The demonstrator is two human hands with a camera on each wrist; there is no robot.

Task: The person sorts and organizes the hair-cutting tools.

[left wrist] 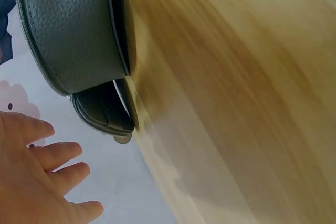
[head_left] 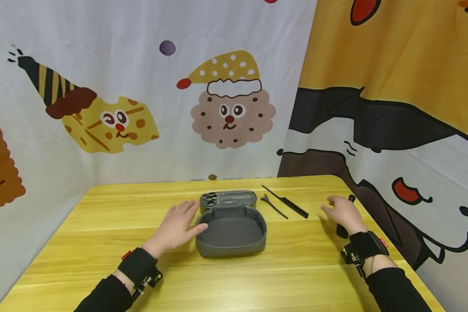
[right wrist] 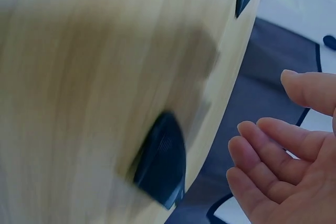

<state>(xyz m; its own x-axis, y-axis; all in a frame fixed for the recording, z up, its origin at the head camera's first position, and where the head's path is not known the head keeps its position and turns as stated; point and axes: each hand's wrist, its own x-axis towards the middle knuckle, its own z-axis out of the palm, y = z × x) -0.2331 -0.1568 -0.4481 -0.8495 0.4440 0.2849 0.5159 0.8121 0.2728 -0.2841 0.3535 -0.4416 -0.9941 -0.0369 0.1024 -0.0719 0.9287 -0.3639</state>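
Left hand [head_left: 177, 226] and right hand [head_left: 344, 212] hover apart, holding nothing; grey zippered case [head_left: 232, 251] looks light, semi-soft; best gripped by its sides.

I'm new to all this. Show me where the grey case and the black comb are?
Case [head_left: 232, 251]: head view, on its front wall.
Comb [head_left: 290, 204]: head view, on its toothed part.

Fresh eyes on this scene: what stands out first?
Probably the cartoon cheese at the head view's left and the biscuit right of it, both on the cloth behind the table. Then the open grey case between the left hand and right hand, with a black comb to its right.
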